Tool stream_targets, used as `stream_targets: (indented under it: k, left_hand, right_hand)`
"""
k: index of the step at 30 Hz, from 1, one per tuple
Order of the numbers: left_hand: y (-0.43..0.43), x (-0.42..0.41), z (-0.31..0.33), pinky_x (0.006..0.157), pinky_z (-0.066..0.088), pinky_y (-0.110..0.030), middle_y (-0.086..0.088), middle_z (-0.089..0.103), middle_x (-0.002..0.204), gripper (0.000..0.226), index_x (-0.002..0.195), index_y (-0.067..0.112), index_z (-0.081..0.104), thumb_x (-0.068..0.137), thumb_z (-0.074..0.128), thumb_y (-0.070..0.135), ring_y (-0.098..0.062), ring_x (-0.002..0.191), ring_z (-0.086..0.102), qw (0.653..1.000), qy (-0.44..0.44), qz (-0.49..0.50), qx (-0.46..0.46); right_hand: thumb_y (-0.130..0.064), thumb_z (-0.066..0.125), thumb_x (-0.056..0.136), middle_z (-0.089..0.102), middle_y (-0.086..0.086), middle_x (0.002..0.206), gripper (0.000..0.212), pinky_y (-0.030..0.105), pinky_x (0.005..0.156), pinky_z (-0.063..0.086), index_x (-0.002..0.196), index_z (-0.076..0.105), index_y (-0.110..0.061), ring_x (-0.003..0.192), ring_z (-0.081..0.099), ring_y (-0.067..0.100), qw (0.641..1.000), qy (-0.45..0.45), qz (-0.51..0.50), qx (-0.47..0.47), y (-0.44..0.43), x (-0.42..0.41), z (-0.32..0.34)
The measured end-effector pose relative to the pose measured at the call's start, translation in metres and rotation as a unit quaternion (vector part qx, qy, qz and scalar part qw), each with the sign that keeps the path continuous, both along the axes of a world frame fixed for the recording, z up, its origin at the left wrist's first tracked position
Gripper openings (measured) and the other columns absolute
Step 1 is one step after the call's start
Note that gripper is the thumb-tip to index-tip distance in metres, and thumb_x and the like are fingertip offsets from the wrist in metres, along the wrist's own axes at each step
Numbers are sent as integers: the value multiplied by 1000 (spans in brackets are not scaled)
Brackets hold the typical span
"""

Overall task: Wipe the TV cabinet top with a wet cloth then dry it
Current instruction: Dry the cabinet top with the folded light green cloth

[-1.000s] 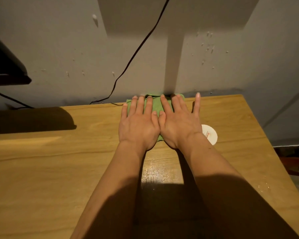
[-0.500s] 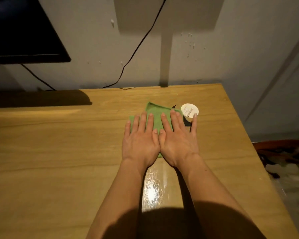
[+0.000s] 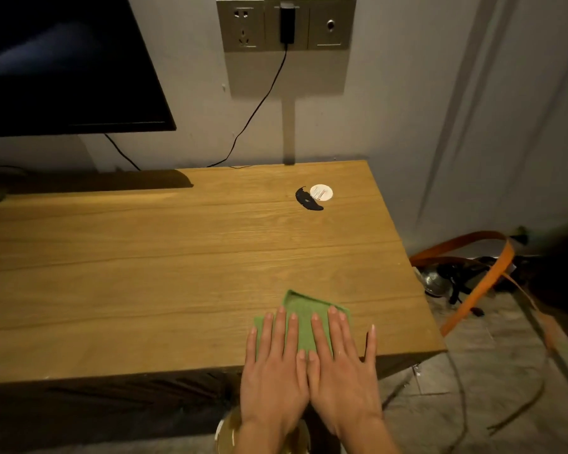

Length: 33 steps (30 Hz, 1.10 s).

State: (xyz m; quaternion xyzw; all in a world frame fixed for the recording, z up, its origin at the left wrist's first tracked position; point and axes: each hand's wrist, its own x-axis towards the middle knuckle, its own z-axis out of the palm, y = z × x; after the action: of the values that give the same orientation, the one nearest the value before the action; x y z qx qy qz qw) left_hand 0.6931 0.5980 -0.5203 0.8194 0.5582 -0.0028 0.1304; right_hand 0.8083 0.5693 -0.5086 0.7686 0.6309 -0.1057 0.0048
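Step in hand, by judgement: the wet wipe of the cabinet top, a stroke at the near edge on the right side.

Left hand: flat, palm down, fingers extended and slightly spread, pressing on the cloth; nothing clasped. The heel of the hand overhangs the near edge.

Right hand: flat beside the left, thumbs touching; fingers extended on the cloth, the little finger splayed off it onto bare wood. No grasp, only downward pressure.

Green cloth: folded flat, roughly square, turned so one corner points away from the person. Soft, napped weave. Lies under both hands at the near right part of the counter, close to the front edge. Whether it is wet cannot be told here.

Counter: light wood grain, matt; no clear wet sheen visible in this dim light.

Next move, by judgement: shift the cloth sideways to an unwiped strip and push away toward the wall with even pressure; the dry pass is not yet due.

Further back, right of centre: black object touching a white round lid; both would need lifting or skirting.

Far: dark TV screen at left; wall socket panel with a plugged black cable trailing down behind the counter.
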Motion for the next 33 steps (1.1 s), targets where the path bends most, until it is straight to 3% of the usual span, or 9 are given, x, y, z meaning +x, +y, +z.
stream_targets:
  k: [2,4,5,7,9,16,23,28,33]
  left_hand:
    - [-4,1,5,113,18,-47,-8,29,159,60,151,14,33,97,30,39,-26,147,25,1000,-9,-7,5]
    - [9,5,4,112,19,-47,-7,30,158,59,150,14,34,97,30,39,-25,146,27,1000,-22,-9,17]
    - [20,9,2,113,16,-46,-6,26,160,59,152,15,30,98,26,40,-24,148,22,1000,-24,-8,15]
    - [49,19,-4,118,4,-44,-2,4,164,60,155,20,8,100,11,44,-20,151,-1,1000,-16,-6,17]
    - [86,33,-10,120,-6,-45,1,-12,164,60,153,24,-9,98,-1,45,-16,149,-18,999,-26,4,23]
    - [246,86,-15,122,-7,-43,2,-11,165,65,156,25,-5,94,-8,46,-16,151,-13,999,-36,4,41]
    - [371,126,-27,122,-4,-44,1,-6,165,60,157,24,-2,100,5,43,-16,151,-10,998,-20,-12,59]
    - [414,142,-28,123,-2,-43,3,1,166,59,157,25,4,101,11,42,-15,152,-4,998,-31,4,63]
    - [397,141,-28,123,-1,-43,4,-1,166,58,157,25,4,102,11,41,-14,151,-6,997,-43,23,57]
  right_hand:
    - [-44,27,96,36,11,153,58,65,109,19,145,42,-15,143,30,26,1000,-7,9,3,-5,3,3]
    - [-44,28,95,33,11,155,59,65,110,17,146,39,-16,144,28,25,1000,6,16,-9,8,11,3]
    - [-45,21,96,24,10,159,61,65,112,11,150,29,-19,147,18,24,1000,2,17,-22,20,15,1]
    - [-48,-2,94,-12,7,162,63,65,113,-10,152,-9,-26,148,-17,20,998,-32,25,-41,50,25,-5]
    - [-48,-13,91,-28,4,158,62,62,111,-20,148,-25,-28,143,-31,18,999,-36,15,-28,86,40,-10]
    - [-50,-6,96,-23,3,161,61,60,111,-20,151,-20,-27,146,-26,17,999,-48,6,-9,244,94,-14]
    - [-48,-6,95,-14,3,163,63,61,110,-21,153,-13,-25,149,-16,17,998,-62,10,1,361,134,-22]
    - [-46,1,98,-14,3,164,61,60,111,-21,154,-10,-26,149,-14,17,999,-49,4,5,408,150,-25]
    - [-46,2,98,-16,4,163,61,60,112,-19,153,-14,-28,149,-15,17,1000,-25,-8,15,396,147,-27]
